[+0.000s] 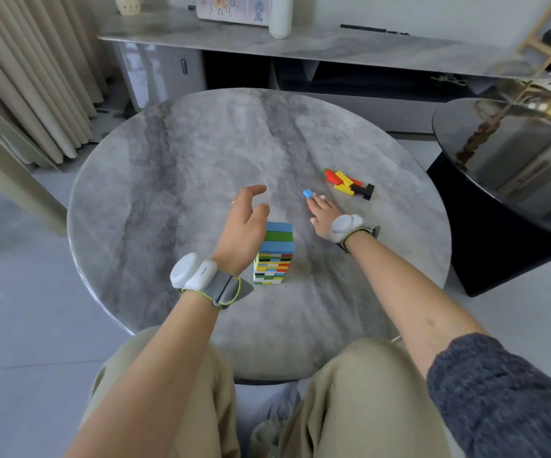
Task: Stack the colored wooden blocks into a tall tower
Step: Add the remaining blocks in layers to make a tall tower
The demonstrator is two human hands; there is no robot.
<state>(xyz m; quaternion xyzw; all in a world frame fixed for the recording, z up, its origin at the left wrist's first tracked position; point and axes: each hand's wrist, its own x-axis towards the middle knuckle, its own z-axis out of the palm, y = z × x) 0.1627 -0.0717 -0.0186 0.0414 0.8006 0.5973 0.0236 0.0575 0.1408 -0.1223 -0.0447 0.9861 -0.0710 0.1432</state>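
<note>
Where the round grey marbled tabletop (168,160) fills the view, the left hand (246,223) hovers released, fingers loosely curved and holding nothing, with a white wrist device (194,271) strapped on behind it. Just right of that hand, partly hidden by it: the tower (274,256). It stands upright near the near-middle of the tabletop. Its top courses are blue, green and blue, long faces showing. Below them are thin mixed bands of white, yellow, green, red, black and blue, the lowest course resting on the stone.

Further right, a blue block (307,193) shows past the fingertips of the right hand (322,213). That hand is back-up, fingers fairly straight, with a red sliver under them; held or only touched, cannot tell. Beyond lies a loose pile (348,185) of red, yellow, green, orange and black blocks, jumbled and well apart from the tower.
</note>
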